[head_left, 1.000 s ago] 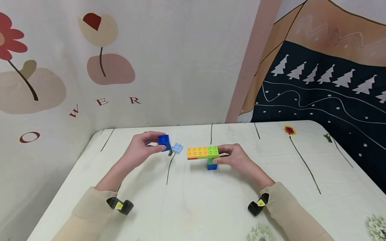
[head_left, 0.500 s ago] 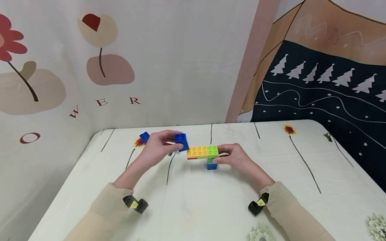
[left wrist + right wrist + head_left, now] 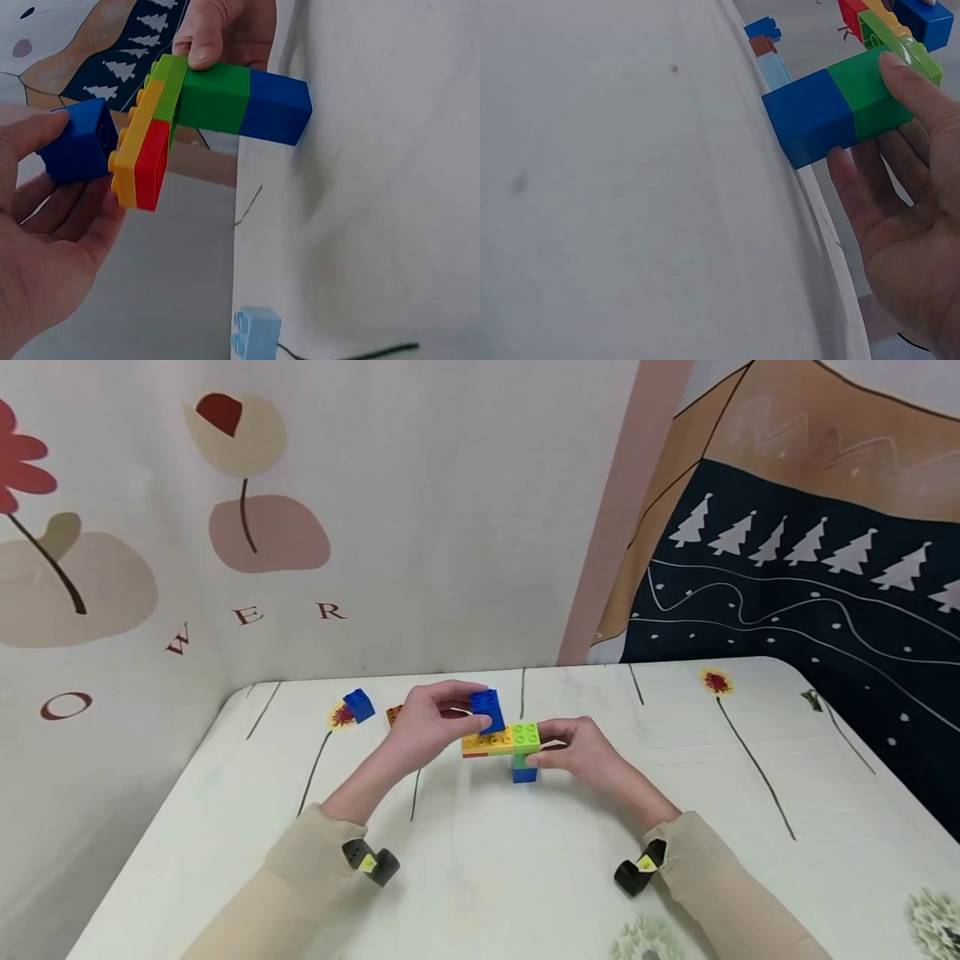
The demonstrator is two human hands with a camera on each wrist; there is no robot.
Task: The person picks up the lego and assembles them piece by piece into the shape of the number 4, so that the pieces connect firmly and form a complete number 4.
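Observation:
Between thumb and fingers, my left hand (image 3: 435, 727) pinches a blue toy brick (image 3: 487, 711) close over the yellow brick (image 3: 480, 742) of a built piece. In the left wrist view the blue brick (image 3: 82, 142) is tilted beside the yellow studs. My right hand (image 3: 579, 748) grips that built piece at its green brick (image 3: 215, 95). A lime brick (image 3: 527, 737) lies beside the yellow one on top, a red brick (image 3: 152, 161) sits under the yellow, and another blue brick (image 3: 277, 107) forms the foot on the table.
A loose blue brick (image 3: 359, 705) lies on the table (image 3: 465, 860) at the back left. An orange-brown brick (image 3: 393, 715) is partly hidden behind my left hand. A light blue brick (image 3: 259, 334) shows in the left wrist view.
My left hand has carried the blue brick rightward, from beside the light blue brick to over the yellow brick. My right hand and the built piece have stayed in place.

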